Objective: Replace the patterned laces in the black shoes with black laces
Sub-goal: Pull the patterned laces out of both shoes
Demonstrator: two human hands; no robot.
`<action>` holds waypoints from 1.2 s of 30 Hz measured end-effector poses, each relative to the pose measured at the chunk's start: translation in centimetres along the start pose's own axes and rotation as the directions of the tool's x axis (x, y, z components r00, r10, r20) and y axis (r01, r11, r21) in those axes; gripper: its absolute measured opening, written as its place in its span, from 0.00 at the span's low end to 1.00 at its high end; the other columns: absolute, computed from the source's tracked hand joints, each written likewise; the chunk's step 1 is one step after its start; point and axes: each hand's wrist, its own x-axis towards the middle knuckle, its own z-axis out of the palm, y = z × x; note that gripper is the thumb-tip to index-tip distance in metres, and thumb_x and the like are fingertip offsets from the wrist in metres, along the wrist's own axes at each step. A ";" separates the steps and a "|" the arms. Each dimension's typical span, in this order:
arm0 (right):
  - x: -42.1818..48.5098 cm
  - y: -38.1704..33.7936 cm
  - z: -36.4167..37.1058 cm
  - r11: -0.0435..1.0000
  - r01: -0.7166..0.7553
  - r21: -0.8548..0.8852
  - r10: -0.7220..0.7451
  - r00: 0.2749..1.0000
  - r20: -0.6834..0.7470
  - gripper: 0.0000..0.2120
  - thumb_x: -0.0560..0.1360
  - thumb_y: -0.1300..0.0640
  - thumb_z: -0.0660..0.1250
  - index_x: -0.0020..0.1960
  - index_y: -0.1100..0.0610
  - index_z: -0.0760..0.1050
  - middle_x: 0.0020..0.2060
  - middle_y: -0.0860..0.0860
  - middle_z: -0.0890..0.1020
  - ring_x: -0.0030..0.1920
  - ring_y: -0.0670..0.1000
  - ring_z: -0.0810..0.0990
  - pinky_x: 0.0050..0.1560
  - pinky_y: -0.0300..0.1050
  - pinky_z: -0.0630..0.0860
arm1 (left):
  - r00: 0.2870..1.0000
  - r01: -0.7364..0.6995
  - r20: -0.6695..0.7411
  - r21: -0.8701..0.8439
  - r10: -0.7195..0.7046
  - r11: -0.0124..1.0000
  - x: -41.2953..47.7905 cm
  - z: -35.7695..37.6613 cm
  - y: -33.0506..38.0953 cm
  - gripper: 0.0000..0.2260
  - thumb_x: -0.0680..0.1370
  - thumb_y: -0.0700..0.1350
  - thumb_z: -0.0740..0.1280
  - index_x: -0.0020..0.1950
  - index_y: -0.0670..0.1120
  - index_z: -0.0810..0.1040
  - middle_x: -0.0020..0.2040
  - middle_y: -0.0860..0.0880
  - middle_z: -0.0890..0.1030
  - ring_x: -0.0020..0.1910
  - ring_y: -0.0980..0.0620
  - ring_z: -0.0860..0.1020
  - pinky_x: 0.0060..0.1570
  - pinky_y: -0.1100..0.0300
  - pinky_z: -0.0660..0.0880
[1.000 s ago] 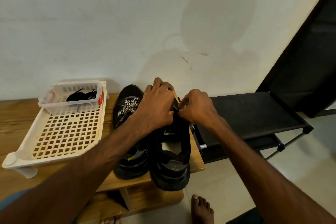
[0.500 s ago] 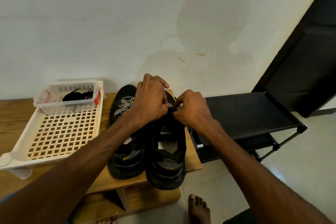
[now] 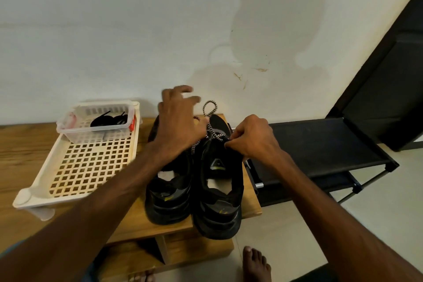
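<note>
Both our forearms extend forward and converge at the hands. Our left hand (image 3: 180,121) is held higher, back uppermost, fingers spread forward; motion blur prevents us from confirming whether it grips anything. Our right hand (image 3: 254,139) sits lower, fingers curled, thumb and forefinger pinching the upper edge of one black shoe (image 3: 217,190).

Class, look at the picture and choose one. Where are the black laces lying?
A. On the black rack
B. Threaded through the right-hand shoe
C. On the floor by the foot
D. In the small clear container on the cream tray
D: the black laces lie coiled in the small clear container, which stands at the far end of the cream tray, left of the black shoes.
</note>
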 end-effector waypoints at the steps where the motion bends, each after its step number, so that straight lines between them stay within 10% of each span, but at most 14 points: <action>1: 0.0 -0.1 -0.1 1.000 0.001 0.001 -0.001 1.000 0.008 0.03 0.71 0.58 0.78 0.44 0.56 0.87 0.38 0.52 0.85 0.37 0.49 0.85 0.39 0.45 0.85 | 0.994 -0.090 0.058 0.025 0.088 0.996 -0.5 0.4 0.8 0.20 0.71 0.52 0.77 0.61 0.50 0.84 0.72 0.51 0.71 0.71 0.48 0.62 0.68 0.48 0.66; 5: 0.1 -0.2 -0.1 1.000 -0.001 -0.012 0.001 1.000 0.021 0.06 0.71 0.55 0.78 0.45 0.57 0.86 0.36 0.52 0.84 0.33 0.46 0.82 0.28 0.36 0.74 | 0.943 -0.280 0.248 0.239 0.220 0.930 -1.8 2.0 3.0 0.16 0.70 0.52 0.76 0.57 0.52 0.85 0.76 0.50 0.64 0.75 0.47 0.56 0.69 0.48 0.60; 16: 0.3 0.0 0.0 0.999 0.021 -0.026 -0.020 1.000 0.021 0.06 0.72 0.57 0.77 0.48 0.57 0.87 0.37 0.51 0.85 0.32 0.46 0.81 0.29 0.35 0.73 | 0.966 -0.239 0.191 0.383 0.177 0.892 -1.6 2.6 3.8 0.12 0.73 0.46 0.73 0.55 0.44 0.82 0.67 0.48 0.75 0.70 0.45 0.65 0.64 0.49 0.67; 27: 0.4 -0.1 0.1 1.000 -0.018 -0.013 0.018 1.000 0.001 0.04 0.71 0.57 0.79 0.43 0.57 0.86 0.38 0.53 0.85 0.38 0.50 0.85 0.42 0.48 0.86 | 0.956 0.170 -0.226 -0.091 -0.186 0.981 0.8 -1.1 -0.2 0.03 0.76 0.49 0.75 0.46 0.50 0.85 0.63 0.54 0.76 0.67 0.51 0.67 0.56 0.57 0.59; 33: 0.3 0.0 0.1 1.000 -0.004 -0.024 0.004 1.000 0.009 0.05 0.72 0.57 0.79 0.45 0.58 0.86 0.38 0.53 0.85 0.37 0.50 0.85 0.42 0.47 0.85 | 0.992 0.109 -0.068 0.032 -0.106 0.994 -0.2 -0.5 1.3 0.30 0.75 0.51 0.74 0.74 0.45 0.69 0.74 0.45 0.65 0.74 0.44 0.60 0.67 0.48 0.65; 36: 0.3 -0.2 -0.1 1.000 0.005 -0.030 -0.005 1.000 0.012 0.05 0.72 0.56 0.78 0.46 0.57 0.87 0.38 0.52 0.85 0.36 0.49 0.84 0.36 0.40 0.82 | 0.991 -0.109 0.094 0.108 0.099 0.988 -1.6 0.6 3.3 0.22 0.73 0.53 0.74 0.67 0.50 0.79 0.75 0.49 0.65 0.75 0.47 0.57 0.70 0.48 0.61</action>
